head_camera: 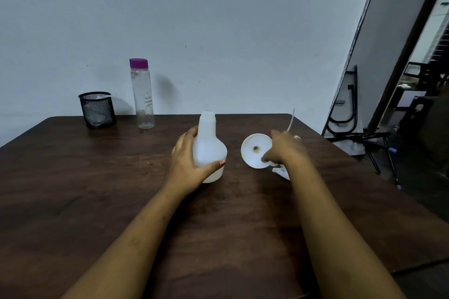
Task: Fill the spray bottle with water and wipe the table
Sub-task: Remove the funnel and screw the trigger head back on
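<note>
Two hands: left hand [188, 162] grips one spray bottle [209, 150], right hand [284, 150] pinches one white funnel [255, 150].

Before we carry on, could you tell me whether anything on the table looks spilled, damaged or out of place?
Nothing looks spilled or damaged. The spray bottle stands upright with its neck open, held by the left hand; the right hand holds a white funnel.

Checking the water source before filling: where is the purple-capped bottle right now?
In the head view the purple-capped bottle stands upright at the table's far left edge by the wall, just right of the black mesh cup.
</note>
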{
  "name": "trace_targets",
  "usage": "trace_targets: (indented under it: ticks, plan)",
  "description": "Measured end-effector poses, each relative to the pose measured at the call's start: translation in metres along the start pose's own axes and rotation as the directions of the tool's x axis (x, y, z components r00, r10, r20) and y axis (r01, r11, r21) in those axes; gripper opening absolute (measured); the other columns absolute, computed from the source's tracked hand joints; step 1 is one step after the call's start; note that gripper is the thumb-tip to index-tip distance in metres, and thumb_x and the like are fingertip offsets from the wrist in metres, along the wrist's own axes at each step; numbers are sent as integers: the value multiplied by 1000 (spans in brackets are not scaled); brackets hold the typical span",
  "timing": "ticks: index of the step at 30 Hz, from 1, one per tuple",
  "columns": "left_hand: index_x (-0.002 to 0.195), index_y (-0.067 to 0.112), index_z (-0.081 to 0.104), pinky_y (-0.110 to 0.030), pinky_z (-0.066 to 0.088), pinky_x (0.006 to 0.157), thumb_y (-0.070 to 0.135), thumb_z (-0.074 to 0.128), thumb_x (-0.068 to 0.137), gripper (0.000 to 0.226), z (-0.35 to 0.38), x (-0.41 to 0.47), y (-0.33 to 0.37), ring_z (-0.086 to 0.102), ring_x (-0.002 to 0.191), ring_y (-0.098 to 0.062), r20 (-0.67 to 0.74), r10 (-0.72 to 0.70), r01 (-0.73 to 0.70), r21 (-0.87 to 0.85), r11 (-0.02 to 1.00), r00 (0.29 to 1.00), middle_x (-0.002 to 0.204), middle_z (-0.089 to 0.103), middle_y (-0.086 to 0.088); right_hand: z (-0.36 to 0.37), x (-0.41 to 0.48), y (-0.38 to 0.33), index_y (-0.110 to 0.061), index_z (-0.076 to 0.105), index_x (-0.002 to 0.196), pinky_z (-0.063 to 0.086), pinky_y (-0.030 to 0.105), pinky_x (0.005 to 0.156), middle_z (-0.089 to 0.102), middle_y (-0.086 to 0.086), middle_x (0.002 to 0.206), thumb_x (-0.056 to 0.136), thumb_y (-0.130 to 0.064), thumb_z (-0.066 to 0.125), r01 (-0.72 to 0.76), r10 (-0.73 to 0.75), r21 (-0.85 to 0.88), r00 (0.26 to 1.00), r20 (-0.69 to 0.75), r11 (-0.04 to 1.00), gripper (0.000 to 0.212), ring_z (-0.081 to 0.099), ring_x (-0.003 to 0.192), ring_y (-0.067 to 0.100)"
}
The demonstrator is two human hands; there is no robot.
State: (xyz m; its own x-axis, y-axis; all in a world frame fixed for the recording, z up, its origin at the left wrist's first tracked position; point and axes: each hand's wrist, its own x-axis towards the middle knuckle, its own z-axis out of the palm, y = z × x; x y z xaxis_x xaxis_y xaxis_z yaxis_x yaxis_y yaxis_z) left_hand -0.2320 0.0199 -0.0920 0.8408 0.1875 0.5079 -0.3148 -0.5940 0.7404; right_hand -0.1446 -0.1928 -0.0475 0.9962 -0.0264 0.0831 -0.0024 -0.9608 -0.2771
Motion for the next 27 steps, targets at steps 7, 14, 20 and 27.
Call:
trace_targets:
  ticks: [7, 14, 20, 27]
  plan:
    - [138, 26, 35, -26, 29, 101, 34, 81, 69, 84, -1, -3, -1, 39, 126, -15, -7, 13, -13, -17, 1000, 1000, 128, 37, 14, 15, -5, 5, -29, 36, 135, 43, 40, 100, 54, 4, 133, 72, -41, 71, -66, 57, 69, 990, 132, 995, 73, 47, 125, 30]
    - [141, 29, 30, -31, 30, 105, 37, 79, 70, 87, 0, -4, -1, 36, 129, -18, 9, -6, 6, -4, 1000, 1000, 141, 36, 5, 13, -7, -2, -22, 58, 105, 45, 35, 93, 62, 1, 117, 69, -42, 78, -18, 13, 23, 982, 190, 1000, 46, 53, 117, 27]
    - [141, 27, 30, -26, 27, 105, 39, 79, 70, 87, 2, -4, -2, 35, 131, -17, -11, 15, -14, 12, 1000, 1000, 142, 36, 5, 0, -5, -10, -4, 62, 108, 45, 28, 68, 63, 13, 115, 84, -15, 63, -56, 64, -55, 986, 156, 997, 27, 60, 91, 24]
    - [140, 31, 32, -25, 25, 104, 45, 77, 70, 84, 3, -3, 0, 32, 132, -11, -51, 15, -16, -13, 1000, 999, 142, 34, 10, -48, -14, -22, -4, 64, 115, 47, 28, 84, 64, 11, 117, 84, -6, 59, 84, 6, 463, 982, -188, 882, 31, 61, 103, 23]
